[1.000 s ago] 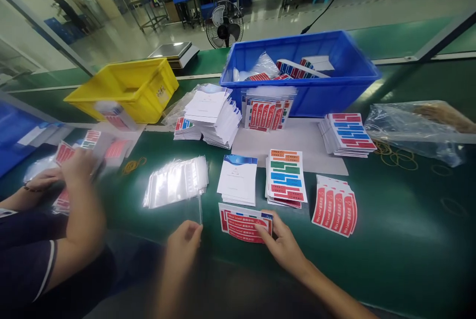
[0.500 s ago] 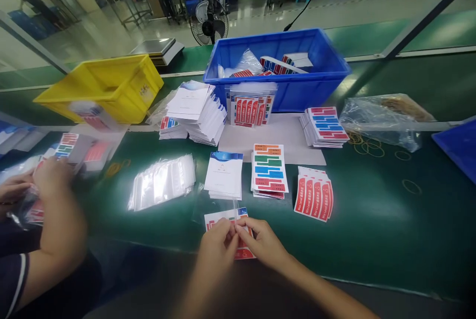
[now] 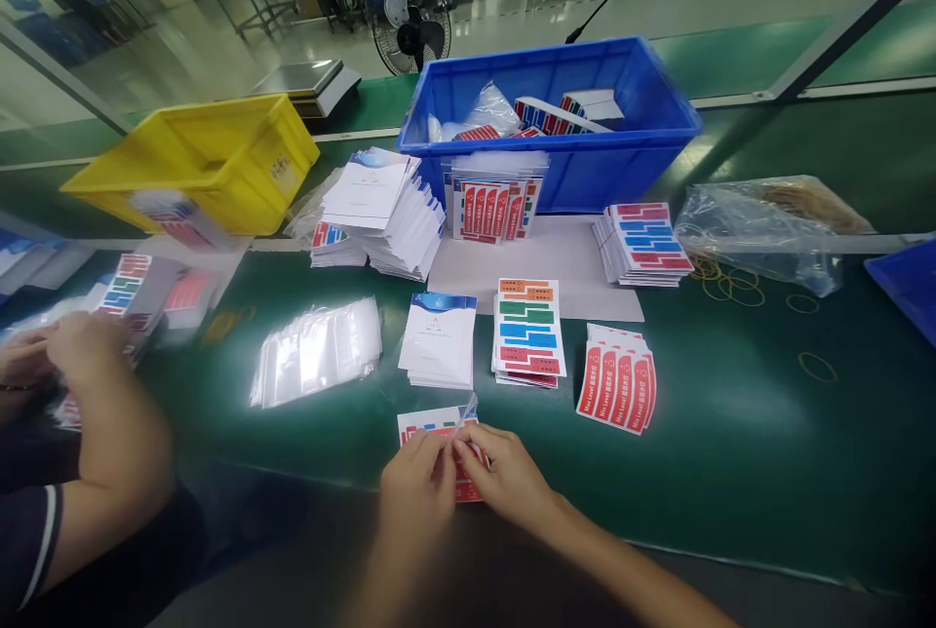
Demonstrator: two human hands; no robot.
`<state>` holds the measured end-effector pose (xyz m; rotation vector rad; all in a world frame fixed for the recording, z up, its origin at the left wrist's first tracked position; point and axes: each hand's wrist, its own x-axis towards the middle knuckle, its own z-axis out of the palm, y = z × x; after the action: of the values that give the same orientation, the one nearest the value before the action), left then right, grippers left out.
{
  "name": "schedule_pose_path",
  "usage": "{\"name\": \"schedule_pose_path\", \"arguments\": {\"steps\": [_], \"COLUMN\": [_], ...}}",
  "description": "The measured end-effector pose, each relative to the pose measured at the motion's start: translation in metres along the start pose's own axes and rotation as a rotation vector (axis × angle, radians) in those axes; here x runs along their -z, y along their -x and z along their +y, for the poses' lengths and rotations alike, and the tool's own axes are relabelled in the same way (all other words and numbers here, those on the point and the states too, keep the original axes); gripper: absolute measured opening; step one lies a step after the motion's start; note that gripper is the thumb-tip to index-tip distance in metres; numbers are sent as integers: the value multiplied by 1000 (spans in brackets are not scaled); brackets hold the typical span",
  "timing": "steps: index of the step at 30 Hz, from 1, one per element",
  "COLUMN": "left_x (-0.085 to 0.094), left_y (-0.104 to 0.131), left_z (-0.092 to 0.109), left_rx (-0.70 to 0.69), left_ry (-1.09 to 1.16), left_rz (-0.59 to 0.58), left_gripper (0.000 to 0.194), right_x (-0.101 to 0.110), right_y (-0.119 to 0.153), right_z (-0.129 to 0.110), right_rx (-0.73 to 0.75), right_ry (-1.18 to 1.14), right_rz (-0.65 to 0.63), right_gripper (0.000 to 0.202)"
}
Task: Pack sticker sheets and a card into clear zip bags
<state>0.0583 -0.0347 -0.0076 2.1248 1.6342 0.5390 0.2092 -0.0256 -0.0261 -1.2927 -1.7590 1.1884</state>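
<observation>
At the near table edge, my left hand (image 3: pixel 422 480) and my right hand (image 3: pixel 506 474) meet fingertip to fingertip. Both pinch a thin clear plastic bag (image 3: pixel 466 411), whose far end sticks up past the fingers. Beneath them lies a set of printed label sheets (image 3: pixel 418 423) in red, green and blue, partly covered by my hands; whether it sits inside the bag I cannot tell. Just beyond are a stack of white leaflets (image 3: pixel 439 340) with a blue top and a stack of multicoloured label sheets (image 3: pixel 527 328). Red curved labels (image 3: pixel 618 379) lie fanned to the right.
Clear bags (image 3: pixel 318 352) lie overlapped on the left. Behind stand a yellow bin (image 3: pixel 282 165), a leaflet pile (image 3: pixel 372 194), filled bags (image 3: pixel 491 204), a blue bin (image 3: pixel 556 165) and more label sheets (image 3: pixel 643 243). Rubber bands (image 3: pixel 731 285) lie right. A co-worker's arm (image 3: pixel 121 423) is at left.
My hands have shifted slightly left while pinching the bag, and its free end now leans to the right. The camera view has tilted a little. The co-worker's hands have moved slightly.
</observation>
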Motion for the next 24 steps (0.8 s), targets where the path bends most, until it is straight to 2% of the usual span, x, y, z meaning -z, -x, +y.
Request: {"name": "schedule_pose_path", "arguments": {"steps": [3,5,10,14,17,20,24], "left_x": [2,6,10,6,8,23,66], "left_y": [-1,-2,2,0,-5,-7,2], "left_z": [-6,-7,3,10,4,-11,-29], "left_rx": [44,57,-122,-89,-32,82,235], "left_ry": [-95,-114,-80,-1,39,93,51], "left_rz": [219,285,119,55,28,101,359], "left_gripper": [17,17,17,22,23,23,19], "right_x": [-2,-1,15,19,16,17,25], "right_y": [4,5,-3,-11,-11,-6,6], "right_z": [1,2,-2,-7,-6,0,15], "right_rx": [-9,-16,-35,-7,8,10,131], "right_ry": [12,15,25,49,72,94,67], "right_rz": [-13,-41,-16,-73,-71,34,190], "right_gripper": [25,22,14,23,23,21,12]}}
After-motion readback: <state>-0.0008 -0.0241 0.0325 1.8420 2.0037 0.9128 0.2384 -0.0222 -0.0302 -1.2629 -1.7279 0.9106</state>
